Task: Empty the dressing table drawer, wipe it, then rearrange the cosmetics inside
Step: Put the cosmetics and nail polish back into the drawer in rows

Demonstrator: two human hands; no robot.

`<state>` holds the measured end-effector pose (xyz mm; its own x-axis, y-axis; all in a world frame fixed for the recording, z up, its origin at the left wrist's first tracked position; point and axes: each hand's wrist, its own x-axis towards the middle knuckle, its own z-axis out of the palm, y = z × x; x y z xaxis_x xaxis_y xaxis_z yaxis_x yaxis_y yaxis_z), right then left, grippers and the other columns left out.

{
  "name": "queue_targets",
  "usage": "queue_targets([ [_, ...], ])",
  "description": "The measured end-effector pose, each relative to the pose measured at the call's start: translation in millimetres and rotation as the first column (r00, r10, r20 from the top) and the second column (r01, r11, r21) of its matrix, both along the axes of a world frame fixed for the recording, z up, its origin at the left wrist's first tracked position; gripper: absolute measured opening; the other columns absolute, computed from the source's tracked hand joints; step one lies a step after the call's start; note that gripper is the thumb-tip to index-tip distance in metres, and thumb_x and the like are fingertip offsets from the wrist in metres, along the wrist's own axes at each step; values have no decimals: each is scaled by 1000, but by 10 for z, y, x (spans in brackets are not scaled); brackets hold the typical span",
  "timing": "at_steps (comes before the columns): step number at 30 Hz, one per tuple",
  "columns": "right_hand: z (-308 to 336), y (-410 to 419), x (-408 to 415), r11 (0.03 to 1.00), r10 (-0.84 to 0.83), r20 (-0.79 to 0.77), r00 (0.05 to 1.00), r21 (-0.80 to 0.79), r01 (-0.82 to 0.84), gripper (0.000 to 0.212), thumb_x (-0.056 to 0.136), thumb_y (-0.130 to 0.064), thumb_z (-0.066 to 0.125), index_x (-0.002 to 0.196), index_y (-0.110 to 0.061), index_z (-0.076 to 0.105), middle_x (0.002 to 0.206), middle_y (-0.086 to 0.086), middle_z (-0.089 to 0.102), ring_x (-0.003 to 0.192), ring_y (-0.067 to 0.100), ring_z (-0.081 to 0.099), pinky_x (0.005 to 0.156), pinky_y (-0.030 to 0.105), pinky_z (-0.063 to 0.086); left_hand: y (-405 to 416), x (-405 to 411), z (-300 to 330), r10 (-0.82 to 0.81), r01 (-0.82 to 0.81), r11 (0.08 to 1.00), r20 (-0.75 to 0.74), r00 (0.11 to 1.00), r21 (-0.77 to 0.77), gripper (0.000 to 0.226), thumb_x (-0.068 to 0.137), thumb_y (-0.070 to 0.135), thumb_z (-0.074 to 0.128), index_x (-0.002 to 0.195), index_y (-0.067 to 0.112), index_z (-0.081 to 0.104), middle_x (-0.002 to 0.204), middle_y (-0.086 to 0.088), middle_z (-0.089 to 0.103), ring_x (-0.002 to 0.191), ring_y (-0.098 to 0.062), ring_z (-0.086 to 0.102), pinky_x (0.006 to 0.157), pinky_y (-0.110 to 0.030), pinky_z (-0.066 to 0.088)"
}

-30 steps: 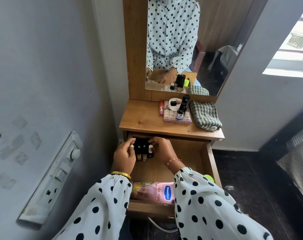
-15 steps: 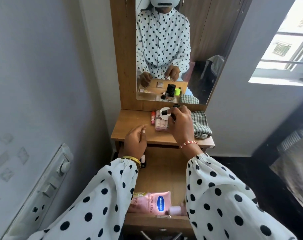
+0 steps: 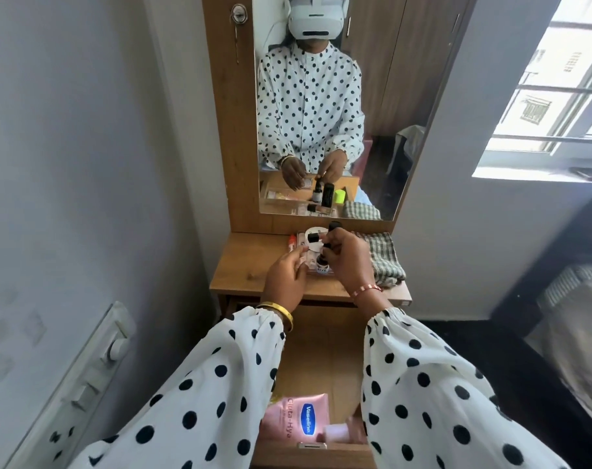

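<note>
- I think I am on the first step: taking things out of the drawer (image 3: 321, 360) and putting them up on the table top (image 3: 250, 265).
- My right hand (image 3: 347, 262) is over the table top. Its fingers are curled round a small dark bottle (image 3: 322, 265) with a white label. The bottle stands up straight, and its bottom is on or just above the clear flat box (image 3: 304, 262).
- My left hand (image 3: 284, 277) is just beside it, by the near edge of the clear box. The fingers bend a little at the tips. I cannot tell if it holds something small or nothing.
- Next, I think the bottle must be set down so it does not tip, with the fingers let go slowly. A tall black tube (image 3: 334, 228) and a round white lid (image 3: 313, 242) are very near, so a bump could knock them.
- The drawer is pulled out below my arms. Its wooden floor is mostly bare.
- A pink Vaseline bottle (image 3: 299, 424) lies flat at the front of the drawer. A small pale jar (image 3: 336, 433) is just beside it, but it is blurry.
- Those two must come out before wiping.
- A folded checked cloth (image 3: 384, 258) rests on the right side of the table top, ready for the wipe.
</note>
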<state>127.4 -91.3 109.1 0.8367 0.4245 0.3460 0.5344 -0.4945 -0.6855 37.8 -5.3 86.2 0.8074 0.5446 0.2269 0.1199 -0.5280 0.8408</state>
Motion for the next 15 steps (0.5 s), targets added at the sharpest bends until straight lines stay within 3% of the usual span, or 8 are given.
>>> queue_targets([
  [5, 119, -29, -78, 969, 77, -154, 985, 244, -37, 11, 77, -3, 71, 86, -8, 67, 80, 5, 68, 73, 16, 64, 70, 27, 54, 30, 40, 76, -69, 71, 997, -45, 997, 41, 39, 93, 18, 48, 132, 13, 47, 133, -10, 55, 123, -24, 52, 100, -33, 43],
  [9, 179, -29, -34, 950, 164, -213, 963, 299, -95, 16, 78, -4, 70, 73, -17, 62, 75, 7, 67, 68, 17, 62, 68, 33, 55, 21, 45, 107, -48, 47, 999, -35, 998, -23, 39, 90, 13, 54, 128, 11, 51, 125, -11, 60, 115, -25, 57, 96, -32, 45],
  [11, 195, -19, 40, 940, 130, -221, 967, 338, -49, 16, 83, -12, 68, 71, -20, 61, 77, 14, 68, 68, 21, 62, 67, 37, 55, 22, 31, 109, -33, 32, 996, -15, 999, -77, 39, 88, 11, 57, 126, 9, 53, 122, -11, 62, 111, -25, 59, 91, -27, 44],
  [13, 213, -28, 166, 964, 20, -162, 987, 264, 24, 2, 85, -14, 65, 82, -15, 65, 88, 13, 67, 76, 19, 61, 73, 33, 55, 9, 18, 95, -11, 11, 992, -3, 1000, -124, 40, 86, 11, 59, 125, 8, 54, 122, -11, 63, 111, -24, 59, 89, -24, 43],
  [15, 197, -22, 315, 996, -57, -94, 994, 69, 64, 21, 85, -10, 62, 106, -10, 65, 109, 9, 58, 97, 23, 57, 93, 35, 50, -7, 2, 64, 25, -24, 986, -1, 1000, -166, 40, 86, 12, 59, 125, 7, 53, 122, -11, 62, 112, -24, 58, 90, -24, 42],
])
